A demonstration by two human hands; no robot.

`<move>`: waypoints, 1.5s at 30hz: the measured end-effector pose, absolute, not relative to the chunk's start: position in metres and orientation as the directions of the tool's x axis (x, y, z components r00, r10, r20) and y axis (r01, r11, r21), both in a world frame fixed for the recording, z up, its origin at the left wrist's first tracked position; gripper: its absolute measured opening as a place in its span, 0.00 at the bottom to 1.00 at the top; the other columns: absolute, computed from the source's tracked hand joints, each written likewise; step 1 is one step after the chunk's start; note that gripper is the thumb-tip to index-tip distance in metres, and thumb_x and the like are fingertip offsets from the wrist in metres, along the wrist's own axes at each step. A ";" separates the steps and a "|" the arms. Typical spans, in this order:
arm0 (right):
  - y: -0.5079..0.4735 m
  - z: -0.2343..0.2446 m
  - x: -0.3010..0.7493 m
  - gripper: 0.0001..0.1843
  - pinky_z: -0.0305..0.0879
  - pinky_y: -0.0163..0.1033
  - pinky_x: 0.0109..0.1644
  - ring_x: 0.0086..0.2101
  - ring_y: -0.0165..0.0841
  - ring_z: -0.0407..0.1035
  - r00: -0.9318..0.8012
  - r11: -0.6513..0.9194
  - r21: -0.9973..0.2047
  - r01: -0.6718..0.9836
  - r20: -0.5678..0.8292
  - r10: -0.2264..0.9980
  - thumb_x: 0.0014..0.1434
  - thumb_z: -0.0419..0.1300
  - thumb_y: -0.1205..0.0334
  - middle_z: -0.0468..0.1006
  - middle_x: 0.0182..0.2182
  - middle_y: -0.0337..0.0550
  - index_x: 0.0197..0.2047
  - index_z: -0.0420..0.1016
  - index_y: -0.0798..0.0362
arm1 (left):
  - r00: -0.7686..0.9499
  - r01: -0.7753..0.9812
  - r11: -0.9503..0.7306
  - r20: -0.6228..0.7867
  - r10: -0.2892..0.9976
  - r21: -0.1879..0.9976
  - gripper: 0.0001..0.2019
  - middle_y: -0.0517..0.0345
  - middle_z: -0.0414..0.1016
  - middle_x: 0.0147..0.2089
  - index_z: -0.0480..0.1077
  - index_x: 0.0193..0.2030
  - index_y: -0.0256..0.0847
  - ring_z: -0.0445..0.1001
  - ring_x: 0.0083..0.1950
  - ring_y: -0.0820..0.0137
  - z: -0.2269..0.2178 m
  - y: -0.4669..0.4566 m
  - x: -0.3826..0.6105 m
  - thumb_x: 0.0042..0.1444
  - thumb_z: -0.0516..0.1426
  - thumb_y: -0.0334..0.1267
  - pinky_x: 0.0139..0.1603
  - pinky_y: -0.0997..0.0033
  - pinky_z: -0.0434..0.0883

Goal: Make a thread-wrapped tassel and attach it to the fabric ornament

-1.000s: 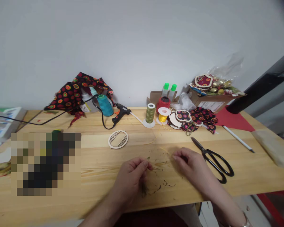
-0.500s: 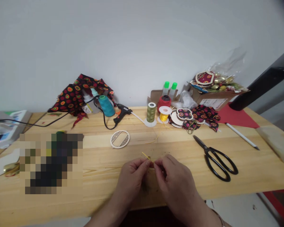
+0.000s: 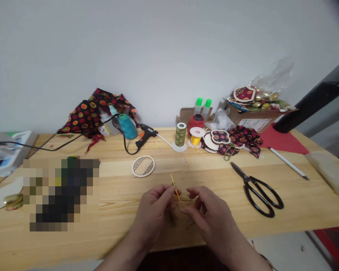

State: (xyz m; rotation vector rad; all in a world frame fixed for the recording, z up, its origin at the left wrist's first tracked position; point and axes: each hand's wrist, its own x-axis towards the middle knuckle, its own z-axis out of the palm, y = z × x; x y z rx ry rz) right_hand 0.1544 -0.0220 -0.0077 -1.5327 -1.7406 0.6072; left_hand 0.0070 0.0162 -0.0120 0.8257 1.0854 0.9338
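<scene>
A short piece of yellow cord [image 3: 177,194] is pinched between the thumb and forefinger of my left hand [image 3: 157,205], one end pointing up and away, the other slanting down to the right. My right hand [image 3: 210,212] is just to the right of it, thumb and fingers apart, with nothing visible between them. A thin dark strand seems to run near the cord's lower end, too fine to make out. Beyond my hands lies an oval wooden lattice frame [image 3: 143,166]. Black-handled scissors [image 3: 257,190] rest to the right, blades pointing away.
Farther back stand a green thread spool [image 3: 181,134], a yellow cord spool [image 3: 196,137] and a teal thread cone [image 3: 127,126]. A black glue gun [image 3: 145,136] lies beside the cone. Patterned fabric [image 3: 86,114], a cardboard box [image 3: 254,122] and a white pen [image 3: 288,163] are around. One left area is pixelated.
My right hand has let go and moved slightly right, its fingers spreading. My left hand keeps its pinch, and more of the yellow cord shows.
</scene>
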 end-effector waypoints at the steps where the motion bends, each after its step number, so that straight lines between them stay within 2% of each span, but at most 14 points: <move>1: -0.023 -0.010 0.155 0.12 0.64 0.35 0.29 0.26 0.31 0.68 0.000 0.131 -0.804 0.580 0.161 0.987 0.52 0.61 0.70 0.75 0.29 0.39 0.40 0.70 0.52 | 0.182 -0.223 0.385 -0.350 0.919 0.896 0.09 0.64 0.68 0.21 0.75 0.27 0.38 0.62 0.25 0.76 -0.011 0.016 0.008 0.50 0.60 0.42 0.27 0.79 0.59; 4: -0.025 -0.017 0.155 0.06 0.65 0.34 0.29 0.26 0.30 0.69 0.042 0.038 -0.887 0.459 0.064 0.997 0.51 0.61 0.70 0.76 0.26 0.37 0.34 0.72 0.51 | 0.184 -0.276 0.391 -0.351 0.918 0.878 0.09 0.66 0.63 0.18 0.75 0.27 0.36 0.56 0.21 0.79 -0.009 0.015 0.011 0.49 0.60 0.41 0.23 0.80 0.55; 6: -0.025 -0.020 0.154 0.06 0.67 0.34 0.30 0.28 0.31 0.70 0.030 0.052 -0.887 0.460 0.074 0.997 0.51 0.61 0.70 0.77 0.27 0.37 0.34 0.73 0.51 | 0.191 -0.311 0.406 -0.362 0.912 0.859 0.09 0.66 0.62 0.18 0.74 0.26 0.35 0.54 0.21 0.79 -0.008 0.015 0.012 0.49 0.61 0.40 0.22 0.80 0.54; 10: -0.025 -0.021 0.155 0.12 0.68 0.36 0.38 0.35 0.31 0.71 -0.031 0.282 -0.802 0.527 0.314 0.949 0.57 0.53 0.73 0.77 0.34 0.41 0.42 0.71 0.51 | 0.206 -0.366 0.448 -0.398 0.894 0.816 0.09 0.64 0.64 0.20 0.75 0.26 0.34 0.54 0.22 0.80 -0.006 0.016 0.012 0.47 0.62 0.39 0.22 0.81 0.55; 13: -0.022 -0.021 0.158 0.16 0.68 0.38 0.39 0.38 0.34 0.70 -0.120 0.477 -0.627 0.616 0.524 0.843 0.60 0.51 0.74 0.76 0.37 0.45 0.48 0.69 0.51 | 0.261 -0.386 0.472 -0.397 0.880 0.792 0.08 0.65 0.63 0.19 0.75 0.25 0.34 0.54 0.21 0.80 -0.005 0.016 0.012 0.47 0.63 0.39 0.22 0.81 0.54; 15: -0.020 -0.020 0.160 0.16 0.67 0.38 0.38 0.36 0.34 0.69 -0.197 0.562 -0.525 0.639 0.595 0.779 0.59 0.54 0.73 0.75 0.36 0.44 0.48 0.70 0.49 | 0.309 -0.376 0.483 -0.384 0.870 0.791 0.08 0.64 0.65 0.20 0.74 0.26 0.35 0.60 0.23 0.78 -0.005 0.015 0.013 0.48 0.62 0.38 0.25 0.80 0.58; 17: -0.019 -0.018 0.160 0.15 0.65 0.38 0.37 0.35 0.33 0.68 -0.237 0.604 -0.512 0.611 0.610 0.756 0.57 0.56 0.74 0.75 0.35 0.42 0.45 0.72 0.48 | 0.344 -0.341 0.480 -0.368 0.864 0.808 0.08 0.61 0.69 0.23 0.74 0.27 0.36 0.65 0.27 0.75 -0.007 0.013 0.013 0.50 0.60 0.39 0.30 0.77 0.61; 19: -0.018 -0.014 0.158 0.13 0.65 0.37 0.38 0.36 0.32 0.67 -0.221 0.592 -0.593 0.546 0.579 0.785 0.57 0.56 0.74 0.74 0.35 0.42 0.42 0.73 0.49 | 0.348 -0.261 0.446 -0.348 0.871 0.856 0.08 0.59 0.71 0.25 0.74 0.28 0.37 0.67 0.29 0.72 -0.009 0.012 0.012 0.52 0.59 0.40 0.32 0.74 0.63; 22: -0.016 -0.008 0.155 0.08 0.65 0.34 0.37 0.34 0.30 0.68 -0.084 0.452 -0.796 0.404 0.460 0.884 0.57 0.56 0.73 0.73 0.32 0.41 0.35 0.73 0.51 | 0.313 -0.058 0.329 -0.296 0.902 0.943 0.10 0.59 0.72 0.26 0.73 0.29 0.37 0.67 0.30 0.70 -0.010 0.011 0.009 0.53 0.57 0.42 0.33 0.73 0.63; 27: -0.008 0.000 0.151 0.04 0.62 0.33 0.33 0.28 0.29 0.65 0.088 0.094 -0.985 0.142 0.107 0.990 0.51 0.62 0.67 0.71 0.24 0.37 0.26 0.73 0.54 | 0.299 0.212 0.034 -0.097 0.949 0.977 0.09 0.62 0.69 0.26 0.72 0.28 0.39 0.66 0.31 0.71 -0.007 0.009 0.007 0.56 0.54 0.39 0.33 0.74 0.62; 30: -0.004 0.003 0.151 0.04 0.60 0.32 0.31 0.26 0.27 0.63 0.090 -0.078 -0.997 0.002 -0.077 0.993 0.48 0.64 0.65 0.70 0.21 0.35 0.24 0.73 0.54 | 0.330 0.265 -0.115 0.023 0.944 0.957 0.09 0.62 0.70 0.28 0.71 0.30 0.41 0.67 0.32 0.71 -0.006 0.007 0.007 0.58 0.52 0.37 0.34 0.75 0.63; 33: -0.002 0.003 0.151 0.06 0.58 0.30 0.28 0.23 0.25 0.60 0.080 -0.164 -0.983 -0.084 -0.171 0.982 0.45 0.66 0.63 0.68 0.19 0.33 0.23 0.73 0.55 | 0.387 0.277 -0.228 0.109 0.916 0.933 0.09 0.61 0.72 0.31 0.72 0.33 0.41 0.70 0.35 0.71 -0.007 0.005 0.008 0.59 0.51 0.34 0.37 0.75 0.64; 39: -0.002 -0.003 0.149 0.05 0.57 0.30 0.28 0.24 0.24 0.60 0.074 -0.211 -0.964 -0.162 -0.225 0.972 0.43 0.67 0.64 0.69 0.19 0.32 0.23 0.75 0.54 | 0.445 0.316 -0.349 0.188 0.876 0.882 0.09 0.59 0.72 0.31 0.70 0.34 0.40 0.70 0.32 0.72 -0.012 0.004 0.006 0.60 0.49 0.31 0.34 0.75 0.64; 45: -0.002 -0.001 0.149 0.04 0.59 0.30 0.31 0.25 0.25 0.63 0.048 -0.223 -0.954 -0.199 -0.237 0.970 0.43 0.67 0.65 0.72 0.20 0.33 0.24 0.75 0.54 | 0.499 0.334 -0.371 0.172 0.850 0.867 0.09 0.58 0.71 0.33 0.69 0.37 0.40 0.69 0.34 0.72 -0.014 0.005 0.004 0.61 0.48 0.31 0.35 0.74 0.64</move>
